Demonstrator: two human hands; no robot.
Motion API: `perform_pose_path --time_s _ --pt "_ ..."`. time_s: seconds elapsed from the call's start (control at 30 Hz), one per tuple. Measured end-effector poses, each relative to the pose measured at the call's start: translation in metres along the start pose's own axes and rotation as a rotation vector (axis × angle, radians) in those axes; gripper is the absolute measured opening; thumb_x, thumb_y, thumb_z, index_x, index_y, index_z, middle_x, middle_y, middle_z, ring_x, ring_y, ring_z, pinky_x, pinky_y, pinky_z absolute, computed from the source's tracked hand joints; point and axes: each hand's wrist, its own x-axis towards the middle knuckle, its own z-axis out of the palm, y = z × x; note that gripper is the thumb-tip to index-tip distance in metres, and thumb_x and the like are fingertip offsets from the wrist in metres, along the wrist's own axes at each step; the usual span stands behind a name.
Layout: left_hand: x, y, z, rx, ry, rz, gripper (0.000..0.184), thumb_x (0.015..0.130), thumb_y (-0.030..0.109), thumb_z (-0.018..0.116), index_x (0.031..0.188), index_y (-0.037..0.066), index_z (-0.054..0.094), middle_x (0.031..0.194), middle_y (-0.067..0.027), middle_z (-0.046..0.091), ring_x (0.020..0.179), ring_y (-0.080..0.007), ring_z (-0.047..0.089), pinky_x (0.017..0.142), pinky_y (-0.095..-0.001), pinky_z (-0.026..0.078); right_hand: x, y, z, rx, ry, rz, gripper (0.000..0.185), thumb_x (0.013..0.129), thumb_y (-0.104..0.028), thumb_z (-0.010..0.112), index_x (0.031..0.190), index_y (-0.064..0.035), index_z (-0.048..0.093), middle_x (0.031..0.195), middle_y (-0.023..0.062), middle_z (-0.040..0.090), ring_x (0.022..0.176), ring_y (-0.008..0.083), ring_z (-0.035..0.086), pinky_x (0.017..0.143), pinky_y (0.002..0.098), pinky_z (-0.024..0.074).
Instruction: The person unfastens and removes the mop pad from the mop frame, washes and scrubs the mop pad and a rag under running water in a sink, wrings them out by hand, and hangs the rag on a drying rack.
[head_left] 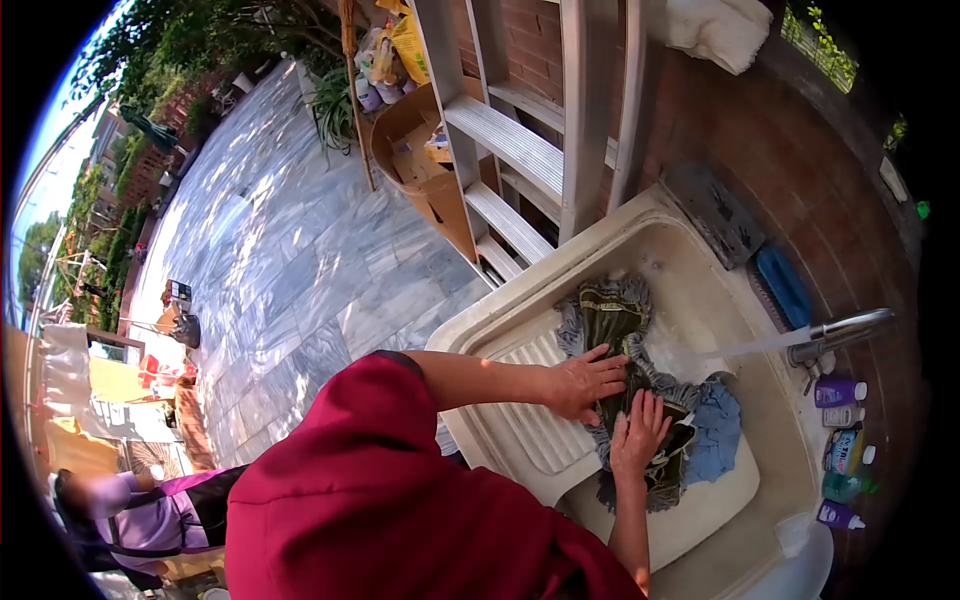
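My left hand (586, 385) lies open on a wet dark green cloth (608, 310) with a grey-blue shaggy fringe, its fingers stretched over the fabric. Close below it, my right hand (639, 436) also rests flat on the cloth, fingers extended. The bunched cloth lies partly over the ribbed washboard (522, 425) of a cream sink (470, 325). Beside it on the right is a blue-grey piece of fabric (715, 425), which may be part of the same item. Water runs from the metal faucet (850, 326) towards the cloth.
A blue brush (783, 287) and several bottles, one a purple bottle (840, 393), line the sink's far edge. A translucent container (800, 565) is at the lower right. An aluminium ladder (510, 150) and cardboard box (405, 150) stand beyond. Another person (155, 515) is at the left.
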Motion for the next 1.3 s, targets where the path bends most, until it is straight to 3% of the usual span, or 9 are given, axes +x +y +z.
perform_pose_path --time_s 0.27,0.3,0.47,0.63,0.73,0.93,1.0,1.13,1.3 --pt "0.157 -0.104 0.039 0.061 0.320 -0.085 0.077 0.075 0.048 0.061 0.134 0.005 0.036 0.141 -0.0130 0.033 0.137 -0.0269 0.019 0.110 -0.0477 0.010 0.145 0.102 0.042 -0.371 0.136 0.147 0.042 0.094 -0.024 0.042 0.135 -0.0147 0.036 0.139 0.0025 0.037 0.124 0.0283 0.036 0.100 0.0481 0.0261" --pt "0.156 -0.108 0.036 0.056 0.324 -0.123 0.075 0.075 0.045 0.062 0.133 0.005 0.038 0.140 -0.0125 0.035 0.136 -0.0262 0.020 0.110 -0.0473 0.011 0.154 0.093 0.034 -0.389 0.067 0.281 0.042 0.094 -0.024 0.042 0.135 -0.0158 0.037 0.139 0.0021 0.037 0.122 0.0282 0.038 0.099 0.0485 0.0258" --pt "0.091 -0.059 0.008 -0.045 0.242 -0.086 0.058 0.069 0.031 0.069 0.118 0.006 0.051 0.125 -0.0109 0.049 0.127 -0.0261 0.036 0.106 -0.0464 0.022 0.094 0.052 0.027 -0.283 0.319 0.020 0.030 0.087 -0.022 0.054 0.114 -0.0090 0.057 0.114 0.0067 0.057 0.109 0.0272 0.049 0.090 0.0425 0.0359" --pt "-0.045 0.007 -0.025 0.026 -0.090 0.083 0.083 0.073 0.060 0.057 0.125 -0.004 0.041 0.129 -0.0208 0.042 0.129 -0.0345 0.032 0.108 -0.0492 0.019 -0.010 -0.051 -0.010 0.147 0.172 -0.065 0.032 0.074 -0.023 0.066 0.102 -0.0075 0.062 0.098 0.0039 0.057 0.092 0.0230 0.052 0.080 0.0372 0.0362" --pt "-0.026 -0.012 -0.001 0.120 0.001 0.123 0.089 0.075 0.063 0.052 0.129 -0.007 0.036 0.136 -0.0227 0.036 0.132 -0.0341 0.027 0.108 -0.0479 0.019 0.016 -0.035 0.009 0.120 0.253 -0.030 0.024 0.075 -0.024 0.066 0.090 -0.0060 0.060 0.090 0.0045 0.056 0.085 0.0238 0.051 0.074 0.0375 0.0356" --pt "0.137 -0.099 0.020 0.177 0.232 -0.109 0.064 0.082 0.038 0.057 0.131 0.002 0.038 0.141 -0.0103 0.036 0.133 -0.0242 0.028 0.103 -0.0440 0.028 0.163 0.078 0.033 -0.265 0.369 0.176 0.026 0.084 -0.032 0.057 0.087 -0.0062 0.055 0.083 0.0132 0.059 0.084 0.0318 0.056 0.072 0.0455 0.0405" --pt "0.144 -0.100 0.025 0.140 0.372 -0.142 0.060 0.079 0.034 0.060 0.127 0.002 0.043 0.134 -0.0136 0.042 0.128 -0.0268 0.035 0.103 -0.0428 0.029 0.177 0.086 0.039 -0.291 0.471 0.166 0.028 0.083 -0.033 0.057 0.084 -0.0059 0.056 0.081 0.0128 0.060 0.081 0.0320 0.056 0.073 0.0460 0.0408" --pt "0.089 -0.075 0.001 0.056 0.333 -0.085 0.055 0.072 0.029 0.066 0.117 0.001 0.050 0.120 -0.0174 0.051 0.116 -0.0311 0.045 0.102 -0.0410 0.031 0.149 0.041 0.029 -0.189 0.317 0.308 0.029 0.081 -0.034 0.060 0.078 -0.0060 0.058 0.074 0.0122 0.061 0.076 0.0318 0.057 0.072 0.0451 0.0408" --pt "-0.067 -0.049 -0.061 -0.023 0.011 -0.064 0.059 0.063 0.023 0.075 0.112 0.001 0.052 0.117 -0.0181 0.053 0.117 -0.0346 0.045 0.101 -0.0435 0.033 0.084 -0.086 0.034 0.281 0.300 -0.073 0.027 0.079 -0.027 0.063 0.067 -0.0044 0.055 0.066 0.0136 0.058 0.069 0.0331 0.056 0.068 0.0434 0.0403"
